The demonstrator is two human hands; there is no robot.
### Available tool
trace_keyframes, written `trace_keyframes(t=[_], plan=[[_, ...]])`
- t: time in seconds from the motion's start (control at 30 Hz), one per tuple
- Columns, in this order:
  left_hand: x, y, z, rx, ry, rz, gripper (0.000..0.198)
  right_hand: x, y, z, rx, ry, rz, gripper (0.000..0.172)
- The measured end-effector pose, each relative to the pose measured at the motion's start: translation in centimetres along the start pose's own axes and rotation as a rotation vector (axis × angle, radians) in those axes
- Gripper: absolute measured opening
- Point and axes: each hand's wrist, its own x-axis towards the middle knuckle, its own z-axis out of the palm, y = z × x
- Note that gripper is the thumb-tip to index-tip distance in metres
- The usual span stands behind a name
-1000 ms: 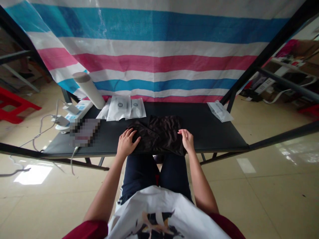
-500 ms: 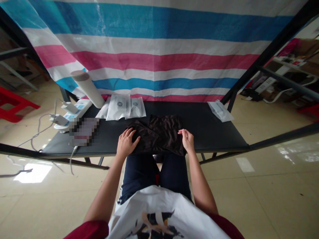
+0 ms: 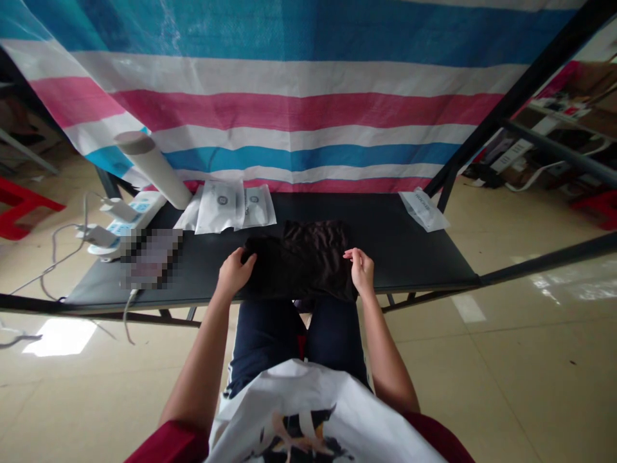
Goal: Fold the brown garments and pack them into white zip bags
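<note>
A dark brown garment (image 3: 303,257) lies folded on the black table (image 3: 409,251), right in front of me. My left hand (image 3: 234,273) grips the garment's left edge with curled fingers. My right hand (image 3: 361,270) rests on the garment's right edge, its fingers bent and pinching the cloth.
Flat white plastic packets (image 3: 231,206) lie at the table's back left, and one more packet (image 3: 424,209) at the back right. A pale tube (image 3: 152,168) leans at the left corner beside a power strip (image 3: 123,222) with cables. A striped tarp (image 3: 308,96) hangs behind. Black frame bars (image 3: 530,71) flank the table.
My left hand went from lying flat on the garment to curling round its left edge, a little further left. The right hand stayed where it was.
</note>
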Motion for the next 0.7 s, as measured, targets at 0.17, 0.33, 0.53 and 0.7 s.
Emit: trace_keyframes(t=[0.17, 0.33, 0.53, 0.7], plan=[[-0.1, 6.7, 0.7, -0.623, -0.268, 0.44, 0.033, -0.1, -0.2, -0.1, -0.008, -0.005, 0.017, 0.047], [-1.4, 8.8, 2.5, -0.577, -0.267, 0.555, 0.042, -0.1, -0.7, -0.1, 0.021, 0.01, 0.007, 0.045], [-3.1, 4.7, 3.0, -0.029, -0.211, 0.724, 0.041, -0.9, -1.7, -0.9, -0.135, -0.126, -0.073, 0.039], [-5.3, 1.0, 3.3, 0.141, -0.253, 0.795, 0.072, -3.7, -2.4, -3.2, -0.475, -0.531, -0.339, 0.044]])
